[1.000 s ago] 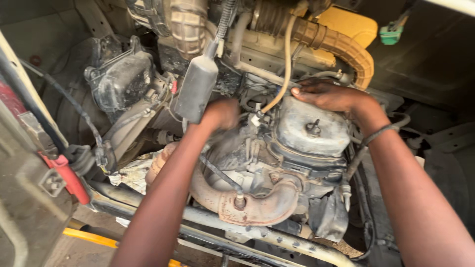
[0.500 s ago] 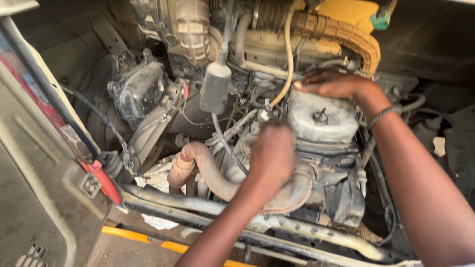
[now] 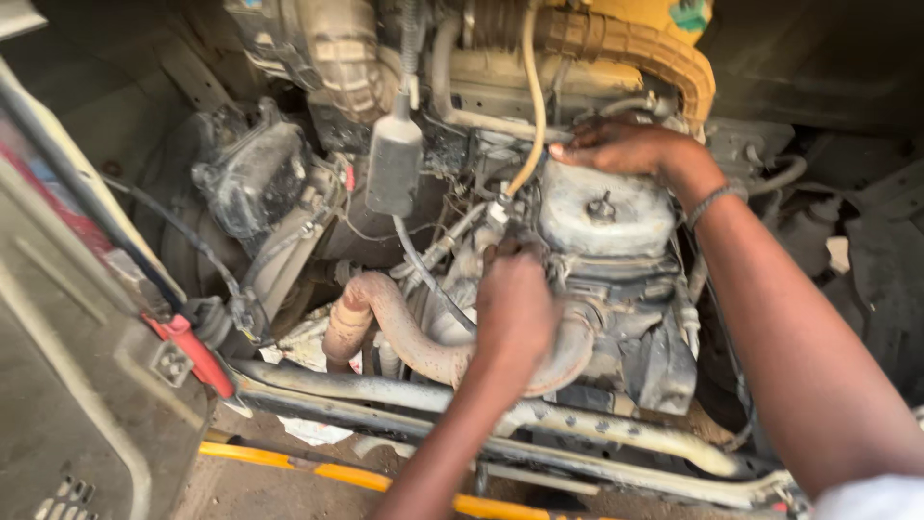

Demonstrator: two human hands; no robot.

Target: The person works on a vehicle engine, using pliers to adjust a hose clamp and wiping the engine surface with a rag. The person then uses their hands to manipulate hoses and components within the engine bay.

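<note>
A dirty engine fills the bay, with a grey rounded cover (image 3: 604,214) on top at the right. My right hand (image 3: 630,147) rests flat on the far edge of that cover, fingers pointing left, a bracelet on the wrist. My left hand (image 3: 515,303) reaches into the middle of the engine, just left of the cover, its fingers curled around something small I cannot make out. A rusty curved exhaust pipe (image 3: 390,323) bends below and left of it. A cream hose (image 3: 528,96) runs down to a fitting just above my left hand.
A grey cylinder (image 3: 393,164) hangs upper centre. A black housing (image 3: 252,175) sits at the left, beside a body panel (image 3: 77,385) and a red cable (image 3: 192,349). A yellow ribbed duct (image 3: 664,58) arches at the top right. A steel crossbar (image 3: 500,409) runs along the bottom.
My left hand moved down and right from the cylinder to the spot beside the grey cover. The right hand stayed on the cover. The view shifted left.
</note>
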